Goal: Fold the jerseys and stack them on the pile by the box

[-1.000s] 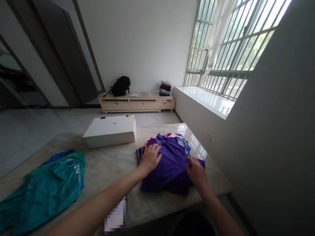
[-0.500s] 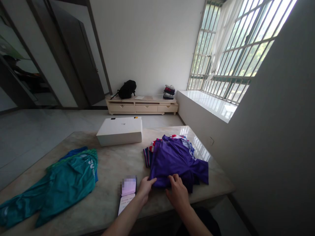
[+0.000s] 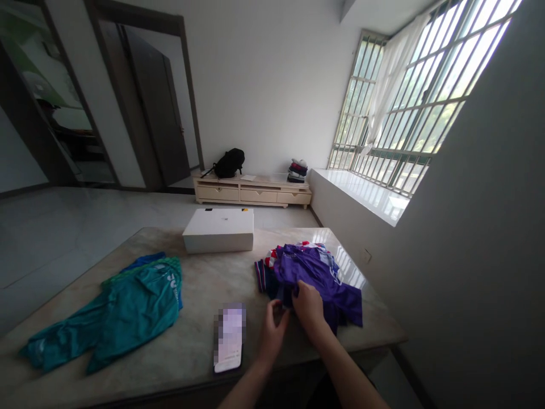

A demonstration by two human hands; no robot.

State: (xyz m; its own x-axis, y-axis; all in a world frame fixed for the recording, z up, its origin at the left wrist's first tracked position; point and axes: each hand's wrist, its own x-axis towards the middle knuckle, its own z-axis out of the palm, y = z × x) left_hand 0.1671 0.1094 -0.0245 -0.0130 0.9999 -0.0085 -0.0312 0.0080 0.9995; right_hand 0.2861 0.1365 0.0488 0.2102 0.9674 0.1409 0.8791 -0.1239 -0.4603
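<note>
Your right hand (image 3: pixel 307 305) lies fingers curled on the near-left edge of the purple shirt (image 3: pixel 317 275), seemingly gripping the fabric to fold it. Your left hand (image 3: pixel 272 328), half open w/ thumb apart from fingers, sits just left of that edge, maybe touching it; can't tell. The shirt tops a clothes pile at the table's (image 3: pixel 200 284) right end. Phone (image 3: pixel 230 336) lies left of shirt; teal garments (image 3: pixel 128 307) far left; white box (image 3: pixel 219 229) behind.

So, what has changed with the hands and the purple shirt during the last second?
Both hands slid from the shirt's top to its near edge. Now the right hand lifts that edge of the purple shirt and folds it back, with the left hand beside it. The phone, white box and teal clothes stayed.
</note>
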